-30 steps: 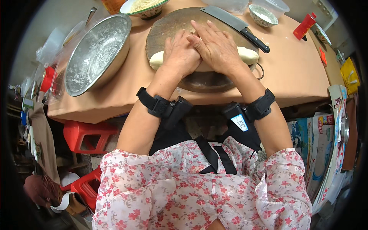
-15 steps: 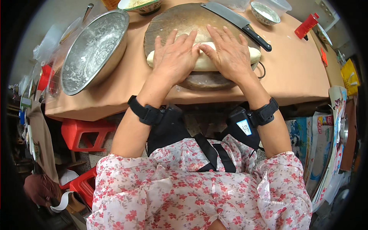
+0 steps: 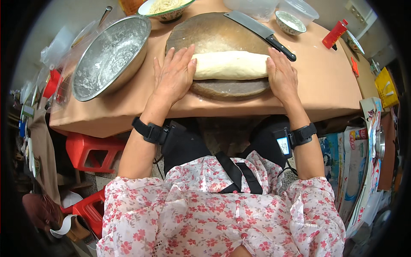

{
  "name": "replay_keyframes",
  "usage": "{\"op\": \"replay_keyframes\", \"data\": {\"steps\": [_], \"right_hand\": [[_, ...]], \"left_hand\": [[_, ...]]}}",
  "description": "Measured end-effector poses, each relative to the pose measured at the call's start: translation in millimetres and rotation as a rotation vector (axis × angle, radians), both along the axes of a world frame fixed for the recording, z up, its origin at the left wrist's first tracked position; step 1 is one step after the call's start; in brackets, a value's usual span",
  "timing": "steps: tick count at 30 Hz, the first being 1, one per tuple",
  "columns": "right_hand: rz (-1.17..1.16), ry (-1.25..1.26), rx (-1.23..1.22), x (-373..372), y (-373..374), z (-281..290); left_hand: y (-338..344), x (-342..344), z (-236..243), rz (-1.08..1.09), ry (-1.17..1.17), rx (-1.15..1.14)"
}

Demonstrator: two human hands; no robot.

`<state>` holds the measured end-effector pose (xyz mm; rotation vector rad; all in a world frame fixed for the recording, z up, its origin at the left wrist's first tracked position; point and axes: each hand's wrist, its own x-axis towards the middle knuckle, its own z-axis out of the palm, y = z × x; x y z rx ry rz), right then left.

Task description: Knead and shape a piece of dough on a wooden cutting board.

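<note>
A thick pale roll of dough (image 3: 231,65) lies crosswise on the round wooden chopping board (image 3: 201,36). At its left end rests my left hand (image 3: 174,73), fingers stretched and a little apart, thumb against the dough. My right hand (image 3: 283,75) lies against the other end with its fingers extended and thumb on the dough; what its palm covers is hidden. Beyond the right hand, a cleaver (image 3: 252,26) with a black handle lies across the board's far right edge, its handle end close to my fingertips.
A large floury metal basin (image 3: 113,55) tilts at the left. Behind the board are a bowl of pale shreds (image 3: 167,7), a small bowl of white powder (image 3: 291,23) and clear plastic tubs (image 3: 302,9). A red bottle (image 3: 335,34) stands right. Red stools (image 3: 92,150) sit below the table.
Both hands have slid apart from the middle of the dough roll to its two ends. The roll's middle now shows. The view has shifted slightly.
</note>
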<state>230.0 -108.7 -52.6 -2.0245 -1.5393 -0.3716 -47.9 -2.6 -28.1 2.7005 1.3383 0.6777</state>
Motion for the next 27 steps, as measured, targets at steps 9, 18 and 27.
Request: {"op": "replay_keyframes", "data": {"steps": [9,18,27], "right_hand": [[-0.026,0.036,-0.029,2,-3,-2],[-0.007,0.018,0.003,-1,-4,-1],[-0.024,0.016,-0.016,-4,-6,-1]], "left_hand": [[-16,82,19,-0.169,0.083,0.203],[-20,135,19,-0.261,0.179,0.076],[3,76,22,-0.13,0.184,-0.112]]}}
